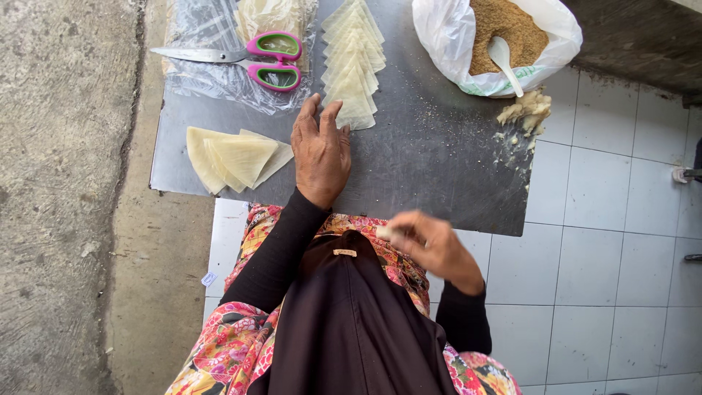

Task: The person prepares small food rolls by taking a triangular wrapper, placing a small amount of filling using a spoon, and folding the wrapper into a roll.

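Pastry wrappers and small pale piece
Overlapping row of thin pale wrappers (352, 62) flat on dark tabletop (439, 161); small pale piece (385, 233), blurred, pinched in fingers (406, 228).

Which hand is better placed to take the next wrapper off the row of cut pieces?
Left, most likely. The left hand lies flat on the metal sheet with its fingertips at the near end of the row of wrappers. The right hand is back near the body, pinching a small pale piece.
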